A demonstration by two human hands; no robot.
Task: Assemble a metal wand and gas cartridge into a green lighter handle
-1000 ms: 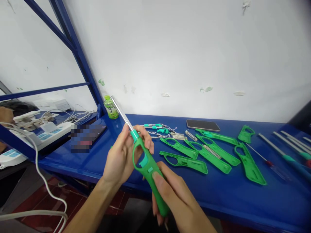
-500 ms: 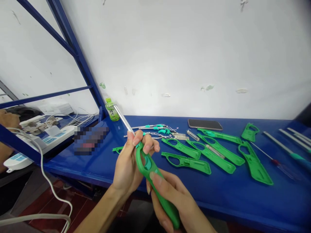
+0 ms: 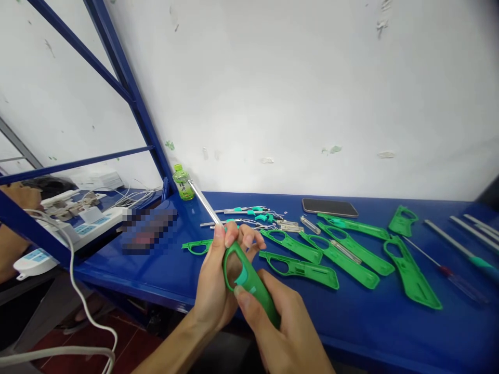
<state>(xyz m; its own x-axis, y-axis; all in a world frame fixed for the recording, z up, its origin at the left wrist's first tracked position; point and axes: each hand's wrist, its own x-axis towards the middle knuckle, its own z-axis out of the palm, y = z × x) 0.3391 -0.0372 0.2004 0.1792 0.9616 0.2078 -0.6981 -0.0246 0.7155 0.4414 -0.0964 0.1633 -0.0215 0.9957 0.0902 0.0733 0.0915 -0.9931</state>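
Note:
A green long-necked gas lighter (image 3: pixel 255 283) with a silver metal tube and a teal trigger is held between my two hands above the table's front edge. My left hand (image 3: pixel 218 275) pinches it where the tube meets the green body, thumb and fingers closed. Around the lower handle, my right hand (image 3: pixel 283 317) is wrapped, its thumb lying just below the trigger. The tube points up and left, toward the green bottle. Several green half-shells (image 3: pixel 298 267) lie beyond my hands, and clear tubes (image 3: pixel 310 225) rest among them.
A phone (image 3: pixel 329 207) lies near the wall. To the right are a screwdriver (image 3: pixel 440 267) and several metal tubes (image 3: pixel 448 239). A green bottle (image 3: pixel 183 183) stands at the back left, by a blue frame (image 3: pixel 142 114). Power strips (image 3: pixel 91 226) and another person's arm (image 3: pixel 15 200) are far left.
My hands have turned the lighter, so its loop and trigger now face me more fully. The whole view has shifted slightly, and both hands keep their hold.

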